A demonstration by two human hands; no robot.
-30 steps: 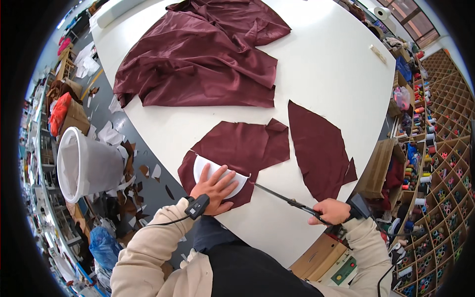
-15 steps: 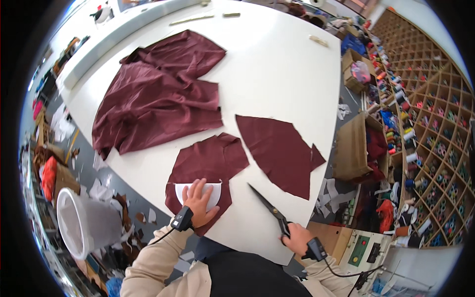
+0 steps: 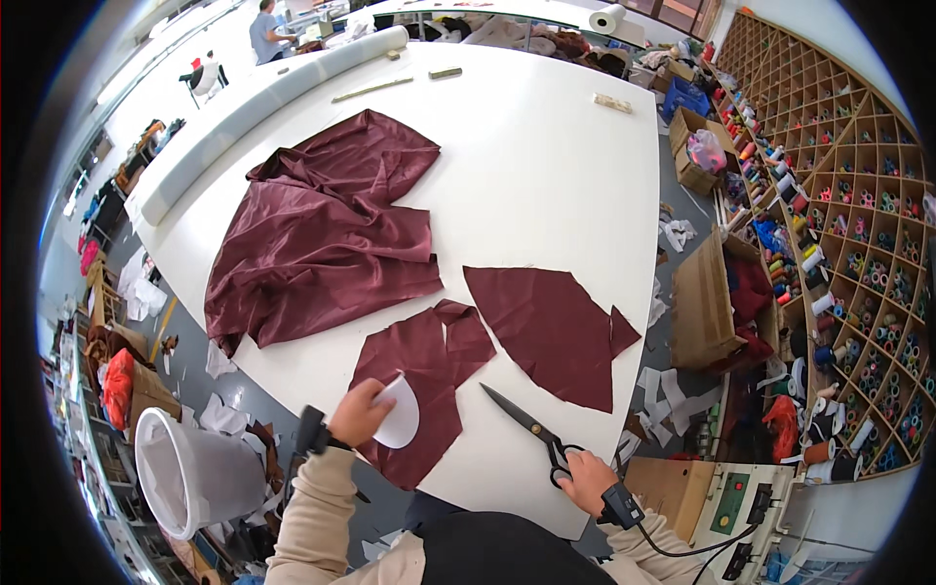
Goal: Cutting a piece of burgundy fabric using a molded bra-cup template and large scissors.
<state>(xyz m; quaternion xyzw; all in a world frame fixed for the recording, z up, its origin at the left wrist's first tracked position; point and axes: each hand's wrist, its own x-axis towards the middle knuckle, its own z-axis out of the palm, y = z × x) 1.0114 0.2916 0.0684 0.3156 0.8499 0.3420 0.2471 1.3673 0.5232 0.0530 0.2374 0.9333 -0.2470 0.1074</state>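
Note:
My left hand [image 3: 357,415] pinches the edge of a white half-round pattern piece [image 3: 400,421], which is tilted over a dark red fabric piece [image 3: 419,356]. A small slit shows white in that fabric near its top. My right hand [image 3: 589,481] is closed at the handles of a pair of black scissors [image 3: 522,414]. The blades lie apart from the fabric and point to the upper left. A second dark red cut piece [image 3: 546,331] lies flat at the right. Beyond, a large crumpled dark red cloth [image 3: 331,229] covers the table's left side.
On the white table [image 3: 546,166] a long wrapped roll [image 3: 268,117] runs along the far left edge. A white bin [image 3: 200,473] stands at the lower left among scraps. Cardboard boxes [image 3: 707,302] and a thread rack [image 3: 858,205] flank the right. A person [image 3: 266,34] stands far back.
My left hand has gone from lying flat on the white pattern piece to pinching its edge and turning it. The scissors and my right hand stay near the same spot. The view has tilted up.

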